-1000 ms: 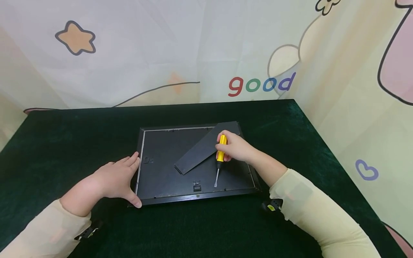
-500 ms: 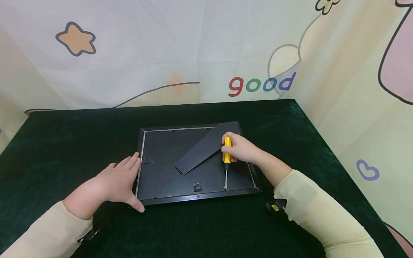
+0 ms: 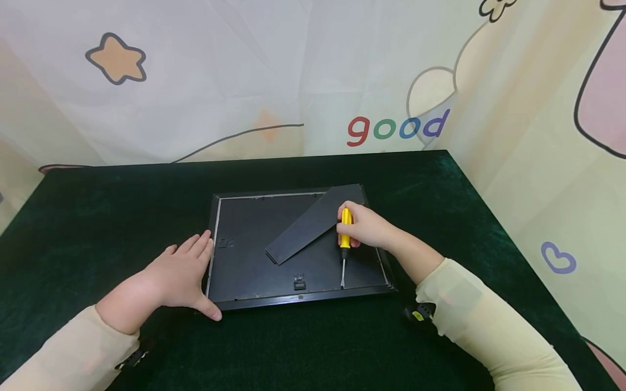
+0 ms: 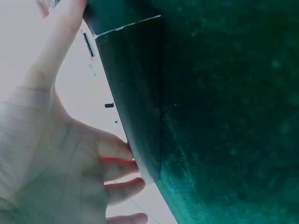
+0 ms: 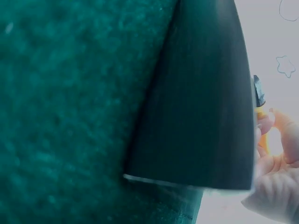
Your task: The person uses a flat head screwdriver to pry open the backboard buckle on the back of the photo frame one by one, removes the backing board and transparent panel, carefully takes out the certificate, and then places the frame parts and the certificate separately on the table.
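Observation:
A black picture frame (image 3: pixel 254 297) lies face down on the dark green table (image 3: pixel 98 217), its back board up and a black stand flap (image 3: pixel 313 222) folded across it. My right hand (image 3: pixel 364 225) grips a yellow-handled screwdriver (image 3: pixel 345 228), tip down near the frame's near edge at the right. My left hand (image 3: pixel 178 271) rests flat against the frame's left edge, fingers straight, thumb at the near left corner. The left wrist view shows the left hand (image 4: pixel 51 154) against the frame's side (image 4: pixel 135 102). The right wrist view shows the frame's side (image 5: pixel 201 107) and a bit of the right hand (image 5: pixel 273 172).
A small metal hanger clip (image 3: pixel 298 282) sits on the back board near the near edge. A pale cartoon-printed curtain (image 3: pixel 313 76) hangs behind and to the right of the table. Green cloth surrounds the frame on all sides.
My right hand has carried the screwdriver a little to the right along the frame's near edge. The left hand has stayed against the left edge.

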The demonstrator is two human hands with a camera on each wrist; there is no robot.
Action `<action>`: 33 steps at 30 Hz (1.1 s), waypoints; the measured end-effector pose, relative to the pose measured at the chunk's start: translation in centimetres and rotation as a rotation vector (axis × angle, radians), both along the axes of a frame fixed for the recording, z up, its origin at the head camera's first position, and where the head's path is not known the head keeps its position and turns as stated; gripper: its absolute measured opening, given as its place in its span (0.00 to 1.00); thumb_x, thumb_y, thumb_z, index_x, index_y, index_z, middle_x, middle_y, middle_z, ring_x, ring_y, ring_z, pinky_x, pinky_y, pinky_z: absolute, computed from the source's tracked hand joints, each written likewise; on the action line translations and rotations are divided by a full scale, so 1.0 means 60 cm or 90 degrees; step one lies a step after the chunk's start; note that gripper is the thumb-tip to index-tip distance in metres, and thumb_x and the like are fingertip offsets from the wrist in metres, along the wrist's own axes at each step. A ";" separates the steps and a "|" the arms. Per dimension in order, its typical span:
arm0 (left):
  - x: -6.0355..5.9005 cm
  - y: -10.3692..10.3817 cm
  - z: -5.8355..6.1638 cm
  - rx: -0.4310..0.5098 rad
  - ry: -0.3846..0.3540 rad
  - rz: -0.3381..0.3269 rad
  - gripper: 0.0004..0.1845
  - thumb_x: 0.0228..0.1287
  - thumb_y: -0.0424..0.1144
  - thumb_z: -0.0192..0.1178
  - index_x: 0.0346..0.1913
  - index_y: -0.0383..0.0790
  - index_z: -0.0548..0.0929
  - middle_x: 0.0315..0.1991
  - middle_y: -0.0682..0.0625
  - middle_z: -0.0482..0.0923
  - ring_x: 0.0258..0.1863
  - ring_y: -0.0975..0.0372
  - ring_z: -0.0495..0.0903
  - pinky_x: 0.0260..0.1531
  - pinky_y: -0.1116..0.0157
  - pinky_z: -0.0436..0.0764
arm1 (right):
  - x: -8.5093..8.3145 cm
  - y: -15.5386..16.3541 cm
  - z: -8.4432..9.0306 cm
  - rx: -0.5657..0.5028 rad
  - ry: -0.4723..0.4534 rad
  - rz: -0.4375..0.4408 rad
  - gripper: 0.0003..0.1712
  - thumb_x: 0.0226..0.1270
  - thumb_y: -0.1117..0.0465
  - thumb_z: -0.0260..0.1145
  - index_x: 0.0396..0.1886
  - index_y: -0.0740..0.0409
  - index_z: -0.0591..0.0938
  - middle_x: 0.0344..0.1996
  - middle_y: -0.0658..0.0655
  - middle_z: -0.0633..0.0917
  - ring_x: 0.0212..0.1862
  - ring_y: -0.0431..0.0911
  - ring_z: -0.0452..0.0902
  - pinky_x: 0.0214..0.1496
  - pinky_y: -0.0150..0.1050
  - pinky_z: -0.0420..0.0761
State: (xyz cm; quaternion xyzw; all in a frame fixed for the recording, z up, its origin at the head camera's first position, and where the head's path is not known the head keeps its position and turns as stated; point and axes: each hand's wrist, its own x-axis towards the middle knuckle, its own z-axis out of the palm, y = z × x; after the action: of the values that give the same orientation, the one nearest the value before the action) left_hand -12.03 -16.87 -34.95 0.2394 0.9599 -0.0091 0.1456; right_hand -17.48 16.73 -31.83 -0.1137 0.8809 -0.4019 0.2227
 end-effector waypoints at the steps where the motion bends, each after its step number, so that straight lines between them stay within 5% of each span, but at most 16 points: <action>1: 0.001 -0.001 -0.001 0.002 0.005 -0.002 0.71 0.13 0.79 0.50 0.62 0.30 0.52 0.64 0.37 0.42 0.60 0.43 0.44 0.50 0.41 0.51 | 0.001 0.000 0.001 0.000 0.000 0.000 0.12 0.58 0.65 0.54 0.40 0.63 0.64 0.23 0.58 0.80 0.25 0.62 0.71 0.30 0.41 0.76; 7: 0.009 -0.001 -0.008 0.011 0.045 -0.032 0.66 0.20 0.77 0.52 0.64 0.35 0.50 0.63 0.38 0.44 0.60 0.44 0.44 0.50 0.42 0.53 | -0.002 0.000 -0.011 -0.014 -0.001 0.001 0.14 0.57 0.64 0.54 0.41 0.64 0.64 0.24 0.58 0.80 0.26 0.62 0.71 0.30 0.41 0.76; 16: 0.017 0.015 -0.022 0.012 0.030 -0.040 0.65 0.22 0.77 0.52 0.64 0.36 0.49 0.64 0.36 0.38 0.61 0.44 0.41 0.50 0.48 0.59 | -0.030 0.020 -0.062 -0.026 0.002 -0.004 0.14 0.57 0.61 0.56 0.41 0.58 0.64 0.23 0.56 0.80 0.20 0.54 0.72 0.26 0.38 0.75; 33: 0.015 0.035 -0.020 -0.051 0.097 -0.048 0.64 0.19 0.82 0.43 0.63 0.44 0.55 0.60 0.31 0.49 0.56 0.39 0.53 0.43 0.51 0.69 | -0.025 0.019 -0.054 0.015 0.020 -0.018 0.15 0.57 0.60 0.56 0.41 0.55 0.63 0.24 0.55 0.79 0.20 0.50 0.73 0.26 0.35 0.76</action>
State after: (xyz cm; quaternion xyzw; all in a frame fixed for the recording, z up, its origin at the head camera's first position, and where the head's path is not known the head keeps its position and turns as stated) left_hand -11.12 -14.79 -36.14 0.2676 0.9575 -0.0712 0.0812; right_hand -18.96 17.88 -35.09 -0.1052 0.8903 -0.3928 0.2046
